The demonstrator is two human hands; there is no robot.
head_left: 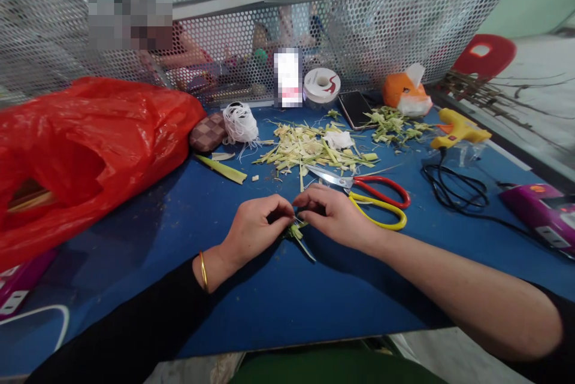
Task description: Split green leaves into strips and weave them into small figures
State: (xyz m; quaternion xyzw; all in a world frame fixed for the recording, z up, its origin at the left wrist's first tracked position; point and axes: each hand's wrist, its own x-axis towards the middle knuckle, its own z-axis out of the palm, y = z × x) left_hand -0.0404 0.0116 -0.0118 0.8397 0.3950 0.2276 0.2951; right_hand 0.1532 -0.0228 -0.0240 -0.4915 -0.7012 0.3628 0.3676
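Note:
My left hand (258,225) and my right hand (332,213) meet over the middle of the table, thumbs and forefingers pinched close together. Just under the fingertips is a small bundle of green plant strips (295,232), one strip pointing toward me. A thin pale thread seems to run between the fingertips, partly hidden by them. The left pinch sits against the bundle. Scissors (377,183) with one red and one yellow handle lie partly behind my right hand, blades parted. Beyond them spreads a heap of pale green plant scraps (296,147).
A red plastic bag (99,132) fills the left side. White string (240,123), a ribbon spool (322,84), a phone (356,109) and an orange tissue holder (404,93) stand farther back. At right are a yellow glue gun (460,129), its black cord and a purple power strip (541,213).

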